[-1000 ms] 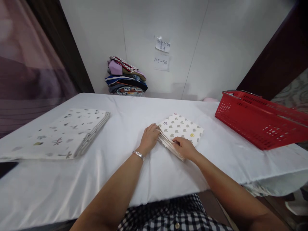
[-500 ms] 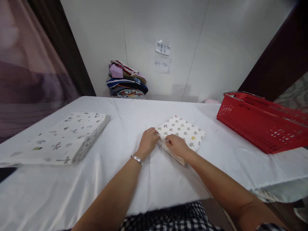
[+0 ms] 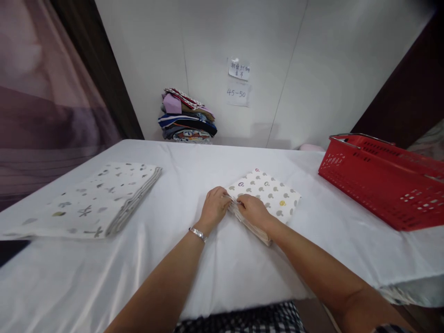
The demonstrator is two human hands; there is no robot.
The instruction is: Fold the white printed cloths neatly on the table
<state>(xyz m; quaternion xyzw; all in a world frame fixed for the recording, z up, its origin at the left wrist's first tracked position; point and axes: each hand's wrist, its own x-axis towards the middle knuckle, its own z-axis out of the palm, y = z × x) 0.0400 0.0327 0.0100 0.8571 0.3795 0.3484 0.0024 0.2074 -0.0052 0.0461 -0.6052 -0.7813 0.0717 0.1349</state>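
Observation:
A folded white cloth (image 3: 274,190) printed with grey mushroom-like shapes lies at an angle in the middle of the table, its layered edges facing me. My left hand (image 3: 214,206) pinches the cloth's left corner, a silvery bracelet on the wrist. Close beside it, my right hand (image 3: 253,210) grips the layered near edge, fingers curled over the folds. The fingertips of both hands are partly hidden among the layers.
A larger folded cloth (image 3: 114,192) with plant prints lies on the left of the white-covered table (image 3: 156,277). A red plastic basket (image 3: 374,180) stands at the right. Stacked fabrics (image 3: 187,118) and paper signs (image 3: 238,83) are by the back wall.
The view has shifted slightly, so everything sits a little further right. Both hands stay on the cloth's layered edge, with only small finger movements.

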